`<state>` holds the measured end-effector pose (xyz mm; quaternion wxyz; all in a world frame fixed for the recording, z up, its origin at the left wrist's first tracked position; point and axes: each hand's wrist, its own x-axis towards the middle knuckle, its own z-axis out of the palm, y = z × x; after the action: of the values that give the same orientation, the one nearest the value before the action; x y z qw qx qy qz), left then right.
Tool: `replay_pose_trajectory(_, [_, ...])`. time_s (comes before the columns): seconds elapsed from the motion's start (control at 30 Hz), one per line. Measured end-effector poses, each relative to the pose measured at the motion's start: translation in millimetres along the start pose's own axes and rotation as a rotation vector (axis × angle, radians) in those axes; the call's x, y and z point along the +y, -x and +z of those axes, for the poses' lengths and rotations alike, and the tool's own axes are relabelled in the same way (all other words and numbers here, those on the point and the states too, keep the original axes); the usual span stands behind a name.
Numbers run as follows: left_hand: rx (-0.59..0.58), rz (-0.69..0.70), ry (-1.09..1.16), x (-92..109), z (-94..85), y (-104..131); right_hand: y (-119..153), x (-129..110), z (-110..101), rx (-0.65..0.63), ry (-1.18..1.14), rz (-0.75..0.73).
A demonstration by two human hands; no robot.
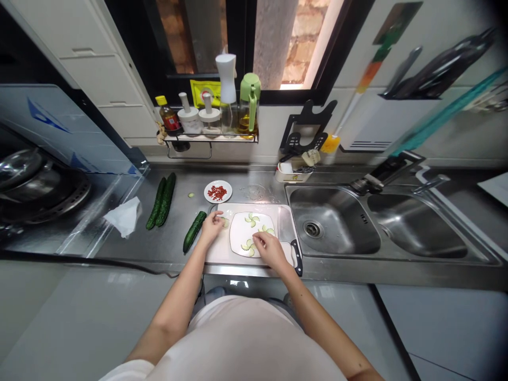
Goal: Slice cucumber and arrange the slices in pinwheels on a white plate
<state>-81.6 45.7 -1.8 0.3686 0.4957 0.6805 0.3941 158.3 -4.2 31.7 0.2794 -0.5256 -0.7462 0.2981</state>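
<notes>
A white square plate [241, 228] lies on a pale cutting board [218, 248], bearing thin green-edged slices [251, 219] arranged in small pinwheels. My right hand [269, 247] is over the plate's right side, fingertips pinched beside the lower pinwheel [248, 246]; whatever they hold is too small to make out. At the board's left side, my left hand [212, 226] has its fingers apart near a few slices [225, 223]. Left of that hand lies a cut cucumber [194, 233]. A knife [296, 257] with a black handle rests at the board's right edge.
Behind the board stands a small white plate of red pieces [218, 192]. Two cucumbers [165, 200] and a white cloth [124, 216] lie left. A double sink [337, 219] is right. A bottle rack [210, 138] hangs on the back wall.
</notes>
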Motion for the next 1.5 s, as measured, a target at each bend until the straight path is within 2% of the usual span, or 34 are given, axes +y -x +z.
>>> replay_pose_trajectory(0.1, [-0.186,-0.001,0.282,10.5,-5.3,4.4,-13.8,-7.4,-6.1,0.033,-0.039,-0.015])
replay_pose_trajectory(0.2, [-0.323,-0.017,0.387,25.0,-10.4,11.0,-28.5,-18.7,-11.9,0.069,-0.067,-0.027])
replay_pose_trajectory(0.33, [-0.432,-0.005,0.431,42.8,-12.4,18.8,-41.9,-32.4,-16.3,0.058,-0.076,-0.1])
replay_pose_trajectory(0.47, [-0.499,0.014,0.477,53.0,-8.6,24.9,-46.0,-40.5,-16.8,-0.059,-0.009,-0.168])
replay_pose_trajectory(0.63, [-0.481,-0.006,0.493,54.6,-0.4,28.6,-45.5,-43.9,-14.9,-0.125,0.041,-0.17])
replay_pose_trajectory(0.73, [-0.381,-0.128,0.487,50.5,4.6,30.6,-45.7,-41.3,-12.8,-0.092,-0.023,-0.146])
replay_pose_trajectory(0.8, [-0.361,-0.251,0.502,46.7,8.3,33.9,-46.3,-38.8,-11.6,-0.053,-0.1,-0.127])
replay_pose_trajectory(0.9, [-0.477,-0.443,0.611,41.9,14.1,42.0,-47.7,-36.2,-10.9,0.003,-0.223,-0.095])
replay_pose_trajectory(1.03, [-0.669,-0.631,0.923,42.5,19.4,49.8,-49.3,-36.7,-11.8,0.043,-0.339,-0.082])
replay_pose_trajectory(1.13, [-0.701,-0.707,1.114,47.8,19.9,49.9,-49.3,-37.7,-12.8,0.043,-0.374,-0.1])
replay_pose_trajectory(1.2, [-0.67,-0.698,1.192,51.4,18.7,48.6,-48.7,-37.3,-13.1,0.032,-0.378,-0.114])
replay_pose_trajectory(1.3, [-0.598,-0.59,1.215,54.6,15.0,47.2,-46.8,-33.7,-12.6,0.031,-0.341,-0.119])
replay_pose_trajectory(1.5, [-0.5,-0.441,0.989,59.5,3.0,46.7,-41.8,-22.9,-9.4,0.009,-0.25,-0.133])
